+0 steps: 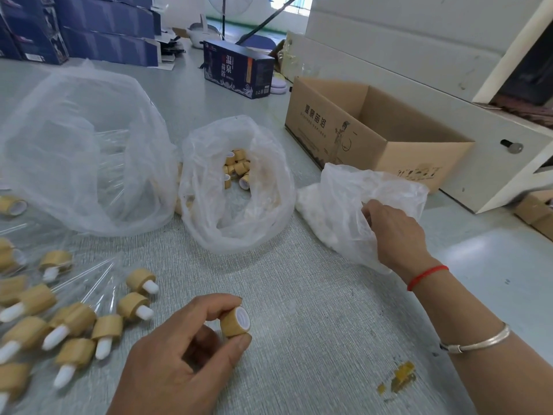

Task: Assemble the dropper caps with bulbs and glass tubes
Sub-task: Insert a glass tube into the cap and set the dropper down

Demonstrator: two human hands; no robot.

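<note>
On table, hidden: right hand (392, 232) fingertips reach inside crumpled white plastic bag (353, 205); its grip cannot be told.
Large clear plastic bag (80, 151): contents blurred.
Middle clear bag (239, 187): loose tan caps.
Finished droppers (74, 322): tan caps, white bulbs, left edge.
Tan cylindrical dropper cap (236, 322): pinched by left hand (179, 351), white liner showing.

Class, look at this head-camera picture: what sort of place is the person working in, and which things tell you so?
Probably a small packing workshop. Stacks of dark blue printed cartons line the back, an open brown cardboard shipping box stands on the grey worktable, and clear plastic bags hold loose tan dropper caps in bulk.
</note>
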